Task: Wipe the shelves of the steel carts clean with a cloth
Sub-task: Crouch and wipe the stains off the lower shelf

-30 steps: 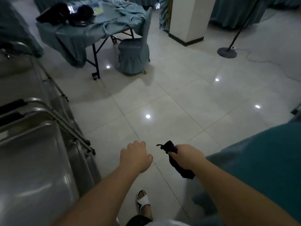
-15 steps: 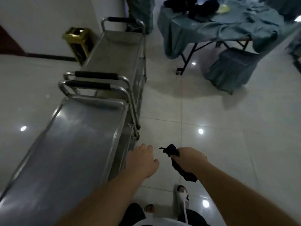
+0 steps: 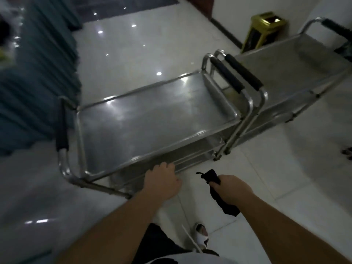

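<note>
Two steel carts stand end to end on the tiled floor. The near cart (image 3: pixel 152 115) has a bare, shiny top shelf and black-gripped handles at both ends. The second cart (image 3: pixel 291 73) runs off to the upper right. My left hand (image 3: pixel 162 181) hangs with loosely curled fingers just in front of the near cart's front rim, holding nothing. My right hand (image 3: pixel 232 189) grips a dark cloth (image 3: pixel 219 189), which sticks out above the fist and dangles below it, right of the cart's front edge.
A gold-coloured bin (image 3: pixel 264 29) stands by the wall behind the second cart. Teal draped fabric (image 3: pixel 32 77) fills the left side. My sandalled foot (image 3: pixel 202 235) is on the floor below my hands. White floor tiles lie right of the carts.
The view has swung left, bringing the near cart broadside in front of me. My hands kept their pose, the right still gripping the cloth, and now sit at the cart's front edge.
</note>
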{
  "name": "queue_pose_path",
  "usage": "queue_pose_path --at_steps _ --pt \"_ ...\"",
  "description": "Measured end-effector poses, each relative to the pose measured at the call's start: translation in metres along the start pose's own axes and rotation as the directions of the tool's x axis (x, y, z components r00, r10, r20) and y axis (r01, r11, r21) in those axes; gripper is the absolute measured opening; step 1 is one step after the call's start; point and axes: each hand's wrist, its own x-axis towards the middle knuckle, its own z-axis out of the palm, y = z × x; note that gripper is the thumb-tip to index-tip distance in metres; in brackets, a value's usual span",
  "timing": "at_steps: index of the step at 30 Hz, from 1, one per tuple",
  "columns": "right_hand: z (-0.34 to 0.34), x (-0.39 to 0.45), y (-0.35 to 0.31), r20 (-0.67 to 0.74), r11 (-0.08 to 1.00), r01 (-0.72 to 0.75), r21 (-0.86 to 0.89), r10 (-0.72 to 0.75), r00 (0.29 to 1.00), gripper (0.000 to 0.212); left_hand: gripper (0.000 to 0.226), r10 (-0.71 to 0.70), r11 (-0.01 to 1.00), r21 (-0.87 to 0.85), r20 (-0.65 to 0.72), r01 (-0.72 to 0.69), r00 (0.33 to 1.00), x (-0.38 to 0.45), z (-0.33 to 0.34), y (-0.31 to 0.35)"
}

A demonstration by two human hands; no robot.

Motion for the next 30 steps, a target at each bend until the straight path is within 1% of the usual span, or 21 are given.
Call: queue_pose_path --at_steps 3,6,10,13,16,21,23,25,30 --pt "0.015 0.005 -0.033 0.048 0.992 0.083 -0.094 -0.079 0.996 0.046 0.054 -0.156 0.983 -0.094 0.005 0.155 0.988 -0.03 0.02 -0.038" --pt "0.035 0.011 -0.076 0.098 0.968 0.184 -0.169 -0.169 0.981 0.042 0.05 -0.292 0.941 -0.164 0.045 0.296 0.955 -0.059 0.042 -0.081" --pt "0.072 0.018 -0.132 0.17 0.936 0.276 -0.217 -0.242 0.955 0.041 0.057 -0.394 0.889 -0.21 0.105 0.408 0.913 -0.094 0.072 -0.137" --pt "0.108 0.022 -0.164 0.219 0.916 0.33 -0.226 -0.283 0.934 0.041 0.06 -0.441 0.85 -0.245 0.155 0.466 0.884 -0.11 0.093 -0.176" --pt "0.14 0.032 -0.187 0.253 0.889 0.381 -0.254 -0.319 0.913 0.041 0.056 -0.47 0.825 -0.258 0.179 0.502 0.864 -0.114 0.109 -0.207" --pt "0.166 0.062 -0.211 0.317 0.836 0.451 -0.311 -0.357 0.879 0.038 0.055 -0.537 0.764 -0.274 0.23 0.584 0.811 -0.106 0.129 -0.233" --pt "0.171 0.083 -0.219 0.341 0.802 0.488 -0.344 -0.378 0.861 0.037 0.059 -0.564 0.722 -0.314 0.248 0.616 0.788 -0.095 0.139 -0.237" --pt "0.177 0.105 -0.225 0.339 0.791 0.507 -0.342 -0.399 0.852 0.038 0.063 -0.586 0.674 -0.382 0.243 0.632 0.773 -0.079 0.153 -0.242" --pt "0.207 0.17 -0.233 0.253 0.808 0.519 -0.279 -0.46 0.851 0.039 0.07 -0.639 0.52 -0.576 0.227 0.631 0.735 -0.023 0.201 -0.266"
